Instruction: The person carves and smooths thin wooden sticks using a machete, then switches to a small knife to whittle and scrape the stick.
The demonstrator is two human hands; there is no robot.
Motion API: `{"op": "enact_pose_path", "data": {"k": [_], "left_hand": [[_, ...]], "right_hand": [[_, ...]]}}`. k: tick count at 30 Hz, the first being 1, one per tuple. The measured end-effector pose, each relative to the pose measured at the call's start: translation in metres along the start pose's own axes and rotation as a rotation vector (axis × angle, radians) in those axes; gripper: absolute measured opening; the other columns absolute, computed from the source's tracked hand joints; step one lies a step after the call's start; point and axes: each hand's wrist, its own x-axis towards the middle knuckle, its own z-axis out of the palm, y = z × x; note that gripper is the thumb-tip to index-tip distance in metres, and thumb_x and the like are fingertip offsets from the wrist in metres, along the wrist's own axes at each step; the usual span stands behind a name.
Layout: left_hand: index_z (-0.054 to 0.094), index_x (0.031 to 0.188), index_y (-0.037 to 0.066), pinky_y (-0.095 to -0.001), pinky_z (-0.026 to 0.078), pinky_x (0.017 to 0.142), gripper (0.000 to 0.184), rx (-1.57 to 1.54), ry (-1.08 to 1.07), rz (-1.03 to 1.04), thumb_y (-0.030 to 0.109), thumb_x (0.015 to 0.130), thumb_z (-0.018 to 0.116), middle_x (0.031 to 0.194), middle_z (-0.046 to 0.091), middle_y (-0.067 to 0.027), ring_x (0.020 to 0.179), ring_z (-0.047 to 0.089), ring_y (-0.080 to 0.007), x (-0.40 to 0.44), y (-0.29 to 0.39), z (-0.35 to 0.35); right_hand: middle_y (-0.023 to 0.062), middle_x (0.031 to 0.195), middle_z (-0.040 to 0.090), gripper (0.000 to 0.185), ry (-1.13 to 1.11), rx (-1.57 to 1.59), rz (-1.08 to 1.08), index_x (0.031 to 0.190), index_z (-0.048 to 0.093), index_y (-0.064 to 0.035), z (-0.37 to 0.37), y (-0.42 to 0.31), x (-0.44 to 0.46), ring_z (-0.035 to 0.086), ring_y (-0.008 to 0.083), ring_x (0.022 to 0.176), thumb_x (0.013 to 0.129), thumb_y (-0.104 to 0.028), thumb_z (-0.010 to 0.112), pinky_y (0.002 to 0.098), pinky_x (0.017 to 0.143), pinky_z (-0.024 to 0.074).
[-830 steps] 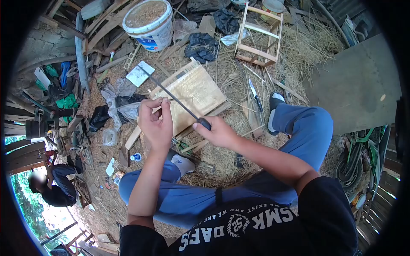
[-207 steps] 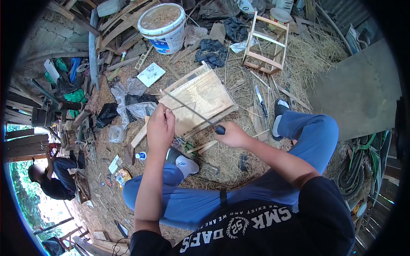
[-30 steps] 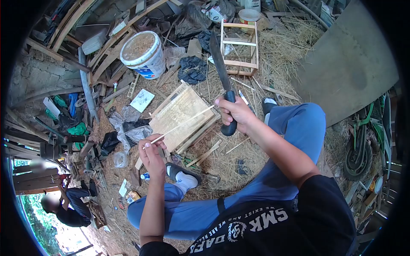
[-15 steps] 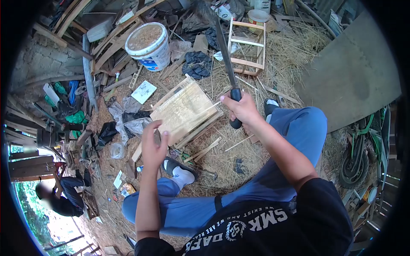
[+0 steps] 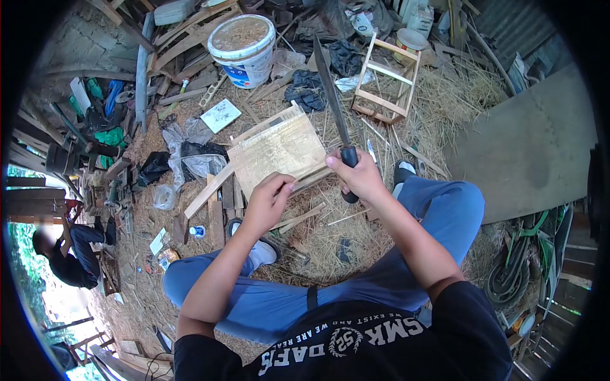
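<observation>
My right hand is wrapped round the black handle of a machete, whose long dark blade points up and away. To its left, my left hand hovers over the near edge of a pale wooden board, fingers curled in towards the thumb. Whatever those fingers hold, if anything, is too small to make out. The board lies on a low wooden support between my feet, its top scuffed.
A white bucket filled with brownish material stands beyond the board. Right of it is a small wooden frame. A large flat sheet lies at right, near a wheel. Another person sits far left.
My left hand has moved right, towards my right hand, and its spread fingers have curled in. The machete stays in my right hand. The whole view has shifted slightly.
</observation>
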Motion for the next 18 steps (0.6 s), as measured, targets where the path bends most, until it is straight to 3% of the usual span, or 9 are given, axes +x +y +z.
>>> {"op": "enact_pose_path", "data": {"k": [1, 2, 4, 12, 17, 18], "left_hand": [[0.069, 0.118, 0.002, -0.0345, 0.055, 0.087, 0.017, -0.142, 0.048, -0.074, 0.012, 0.105, 0.063, 0.103, 0.074, -0.0118, 0.095, 0.072, -0.0218, 0.001, -0.003, 0.002], [0.069, 0.118, 0.002, -0.0345, 0.055, 0.087, 0.017, -0.140, 0.064, -0.074, 0.012, 0.105, 0.063, 0.103, 0.074, -0.0118, 0.095, 0.072, -0.0218, 0.002, -0.005, 0.002], [0.069, 0.116, -0.001, -0.0307, 0.055, 0.091, 0.018, -0.549, 0.071, -0.215, 0.014, 0.108, 0.063, 0.105, 0.076, -0.0095, 0.098, 0.071, -0.0142, 0.006, -0.009, -0.002], [0.067, 0.111, -0.001, -0.0299, 0.056, 0.088, 0.013, -0.742, 0.293, -0.061, 0.010, 0.106, 0.066, 0.103, 0.075, -0.0091, 0.096, 0.069, -0.0135, 0.013, -0.004, -0.015], [0.067, 0.112, -0.001, -0.0295, 0.056, 0.087, 0.014, -0.762, 0.304, -0.047, 0.011, 0.105, 0.067, 0.103, 0.075, -0.0092, 0.095, 0.069, -0.0131, 0.013, -0.005, -0.022], [0.067, 0.112, -0.001, -0.0295, 0.056, 0.086, 0.014, -0.774, 0.302, -0.048, 0.011, 0.105, 0.068, 0.102, 0.075, -0.0091, 0.095, 0.069, -0.0131, 0.013, -0.005, -0.022]], "right_hand": [[-0.0029, 0.060, 0.055, 0.025, 0.041, -0.038, 0.002, 0.100, 0.067, -0.0022, 0.000, 0.003, 0.001, 0.051, 0.0086, 0.044, 0.095, -0.021, 0.081, 0.0276, 0.042, 0.0404], [-0.0032, 0.061, 0.055, 0.027, 0.079, -0.076, 0.001, 0.102, 0.068, -0.0018, 0.000, 0.006, 0.003, 0.052, 0.0084, 0.044, 0.094, -0.023, 0.082, 0.0272, 0.042, 0.0408], [-0.0031, 0.061, 0.055, 0.027, 0.068, -0.095, 0.011, 0.101, 0.068, -0.0020, -0.003, 0.019, 0.006, 0.052, 0.0084, 0.044, 0.094, -0.023, 0.082, 0.0269, 0.042, 0.0410], [-0.0030, 0.062, 0.055, 0.023, -0.058, -0.075, 0.194, 0.099, 0.068, -0.0028, 0.031, 0.049, -0.015, 0.050, 0.0085, 0.043, 0.094, -0.021, 0.081, 0.0269, 0.041, 0.0411], [-0.0028, 0.061, 0.055, 0.022, -0.158, -0.082, 0.245, 0.106, 0.068, -0.0023, 0.048, 0.062, -0.026, 0.049, 0.0080, 0.044, 0.096, -0.019, 0.079, 0.0275, 0.042, 0.0403], [-0.0035, 0.064, 0.053, 0.014, -0.159, -0.069, 0.251, 0.105, 0.066, -0.0020, 0.053, 0.063, -0.028, 0.047, 0.0078, 0.043, 0.099, -0.012, 0.074, 0.0278, 0.042, 0.0392]]}}
